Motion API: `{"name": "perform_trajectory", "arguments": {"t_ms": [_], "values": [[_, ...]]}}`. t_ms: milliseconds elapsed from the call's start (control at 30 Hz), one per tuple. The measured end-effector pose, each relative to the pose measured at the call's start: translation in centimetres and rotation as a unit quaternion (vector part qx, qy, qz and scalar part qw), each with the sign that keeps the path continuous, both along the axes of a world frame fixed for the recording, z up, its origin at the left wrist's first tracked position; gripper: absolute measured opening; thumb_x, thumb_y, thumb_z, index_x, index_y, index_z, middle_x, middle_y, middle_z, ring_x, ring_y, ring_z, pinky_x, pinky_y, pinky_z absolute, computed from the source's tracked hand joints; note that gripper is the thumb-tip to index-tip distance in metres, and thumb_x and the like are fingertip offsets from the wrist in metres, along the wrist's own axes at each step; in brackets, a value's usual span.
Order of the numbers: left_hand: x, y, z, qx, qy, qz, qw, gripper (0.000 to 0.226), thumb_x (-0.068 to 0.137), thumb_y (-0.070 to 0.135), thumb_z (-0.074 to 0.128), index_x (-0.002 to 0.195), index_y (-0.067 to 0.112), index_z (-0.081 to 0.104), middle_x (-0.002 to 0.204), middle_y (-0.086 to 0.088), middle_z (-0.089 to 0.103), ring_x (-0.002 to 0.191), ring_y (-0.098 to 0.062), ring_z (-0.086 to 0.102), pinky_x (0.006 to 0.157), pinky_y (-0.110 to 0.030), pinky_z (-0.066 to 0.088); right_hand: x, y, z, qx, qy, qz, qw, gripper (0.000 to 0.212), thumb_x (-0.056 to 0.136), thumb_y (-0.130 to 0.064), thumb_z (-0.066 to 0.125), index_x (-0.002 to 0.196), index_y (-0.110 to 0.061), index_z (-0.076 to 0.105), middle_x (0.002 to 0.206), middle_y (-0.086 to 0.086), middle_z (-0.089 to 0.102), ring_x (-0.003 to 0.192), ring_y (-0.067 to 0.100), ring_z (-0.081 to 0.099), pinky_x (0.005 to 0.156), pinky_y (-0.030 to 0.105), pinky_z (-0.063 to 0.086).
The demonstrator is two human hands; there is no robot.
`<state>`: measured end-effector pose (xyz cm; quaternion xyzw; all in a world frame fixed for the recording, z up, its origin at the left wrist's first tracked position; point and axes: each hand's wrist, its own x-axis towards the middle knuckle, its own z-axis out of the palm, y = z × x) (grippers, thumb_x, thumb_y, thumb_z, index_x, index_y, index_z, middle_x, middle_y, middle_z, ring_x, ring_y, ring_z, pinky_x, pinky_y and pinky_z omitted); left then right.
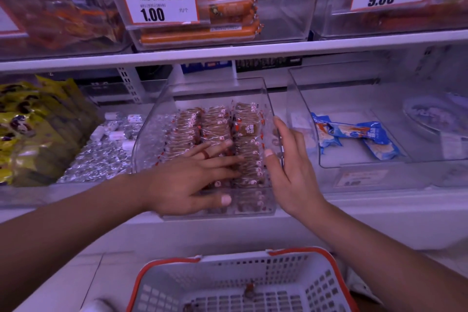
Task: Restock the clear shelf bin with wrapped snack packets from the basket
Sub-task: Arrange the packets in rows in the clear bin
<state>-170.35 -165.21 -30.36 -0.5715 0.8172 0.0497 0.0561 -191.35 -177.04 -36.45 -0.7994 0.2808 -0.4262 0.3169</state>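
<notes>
The clear shelf bin (162, 111) stands on the middle shelf, holding rows of brown wrapped snack packets (244, 132). My left hand (192, 180) lies flat inside the bin with straight fingers pressing on the packets; it wears a ring. My right hand (288, 159) rests against the bin's right wall, fingers straight outside it and the thumb at the wall's inner side. Below, the white basket (316, 286) with an orange rim holds a packet or two (249, 289) on its floor.
A bin of silver-wrapped sweets (101, 157) and yellow bags (27, 129) lie to the left. To the right is a clear bin with blue packets (354, 134). The upper shelf carries bins of orange sausages (222, 18) with price cards.
</notes>
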Motion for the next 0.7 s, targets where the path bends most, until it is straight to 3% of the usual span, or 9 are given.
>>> {"name": "perform_trajectory", "arguments": {"t_ms": [133, 267, 333, 400, 500, 533, 600, 667, 700], "values": [[0.6, 1.7, -0.4, 0.013, 0.056, 0.032, 0.998, 0.075, 0.094, 0.071, 0.031, 0.157, 0.032, 0.022, 0.165, 0.015, 0.013, 0.151, -0.001, -0.01, 0.125, -0.04, 0.014, -0.2, 0.2, 0.0, 0.01, 0.006, -0.006, 1.0, 0.058, 0.1, -0.038, 0.036, 0.154, -0.025, 0.021, 0.135, -0.007, 0.039, 0.125, 0.003, 0.043, 0.102, 0.021, 0.035], [-0.4, 1.8, -0.3, 0.026, 0.015, 0.048, 0.998, 0.079, 0.094, 0.064, 0.041, 0.158, 0.034, 0.005, 0.166, 0.01, 0.007, 0.154, -0.012, -0.001, 0.124, -0.04, 0.011, -2.1, 2.3, -0.1, -0.031, -0.013, -0.023, 0.999, 0.059, 0.1, -0.027, 0.041, 0.153, -0.005, 0.023, 0.141, 0.013, 0.037, 0.132, 0.022, 0.04, 0.112, 0.042, 0.035], [-1.1, 2.5, -0.6, -0.065, 0.022, 0.032, 0.997, 0.075, 0.097, 0.055, 0.045, 0.159, 0.027, 0.013, 0.165, 0.004, 0.015, 0.154, -0.018, 0.01, 0.123, -0.047, 0.014, -4.0, 3.6, -0.7, -0.092, -0.044, -0.025, 0.994, 0.054, 0.097, -0.016, 0.046, 0.147, -0.001, 0.031, 0.138, 0.019, 0.039, 0.129, 0.027, 0.043, 0.111, 0.042, 0.036], [-1.8, 4.1, -1.9, -0.219, 0.06, 0.018, 0.974, 0.061, 0.097, 0.041, 0.049, 0.151, 0.016, 0.038, 0.159, -0.004, 0.035, 0.15, -0.024, 0.026, 0.12, -0.051, 0.022, -6.3, 5.0, -2.2, -0.114, -0.026, 0.011, 0.993, 0.046, 0.095, -0.013, 0.049, 0.14, -0.004, 0.042, 0.126, 0.015, 0.05, 0.117, 0.021, 0.052, 0.104, 0.03, 0.039], [-4.3, 8.2, -7.5, -0.368, 0.159, -0.014, 0.916, 0.032, 0.093, 0.018, 0.053, 0.123, 0.011, 0.063, 0.134, -0.011, 0.06, 0.132, -0.03, 0.051, 0.108, -0.047, 0.036, -9.4, 7.5, -7.4, -0.018, 0.161, 0.087, 0.983, 0.031, 0.094, -0.016, 0.051, 0.124, -0.014, 0.059, 0.108, 0.003, 0.065, 0.097, 0.013, 0.063, 0.091, 0.024, 0.048], [-5.6, 9.8, -10.1, -0.342, 0.176, -0.027, 0.923, 0.027, 0.092, 0.017, 0.053, 0.117, 0.012, 0.063, 0.126, -0.011, 0.063, 0.123, -0.031, 0.056, 0.103, -0.045, 0.038, -10.2, 8.3, -9.9, 0.021, 0.275, 0.114, 0.955, 0.033, 0.093, -0.018, 0.054, 0.125, -0.015, 0.06, 0.111, 0.004, 0.066, 0.098, 0.016, 0.064, 0.09, 0.028, 0.05], [-8.2, 12.7, -16.1, -0.215, 0.182, -0.025, 0.959, 0.02, 0.091, 0.018, 0.055, 0.109, 0.015, 0.064, 0.112, -0.007, 0.066, 0.105, -0.029, 0.06, 0.094, -0.04, 0.043, -11.2, 9.7, -15.5, 0.109, 0.5, 0.177, 0.841, 0.052, 0.092, -0.025, 0.059, 0.142, -0.015, 0.046, 0.129, 0.013, 0.056, 0.111, 0.027, 0.06, 0.096, 0.035, 0.048], [-9.7, 14.6, -21.9, -0.014, 0.137, 0.046, 0.989, 0.024, 0.091, 0.027, 0.055, 0.111, 0.021, 0.066, 0.11, -0.002, 0.066, 0.1, -0.027, 0.062, 0.09, -0.037, 0.046, -11.9, 11.0, -20.5, 0.164, 0.628, 0.219, 0.728, 0.079, 0.089, -0.035, 0.063, 0.155, -0.019, 0.022, 0.144, 0.018, 0.039, 0.125, 0.036, 0.05, 0.099, 0.04, 0.046], [-10.0, 15.4, -24.6, 0.079, 0.101, 0.086, 0.988, 0.03, 0.093, 0.034, 0.052, 0.118, 0.024, 0.063, 0.117, -0.001, 0.063, 0.106, -0.027, 0.062, 0.092, -0.037, 0.046, -12.1, 11.7, -22.7, 0.171, 0.661, 0.228, 0.694, 0.089, 0.086, -0.039, 0.066, 0.157, -0.023, 0.015, 0.148, 0.018, 0.033, 0.128, 0.038, 0.046, 0.101, 0.042, 0.046]]}}
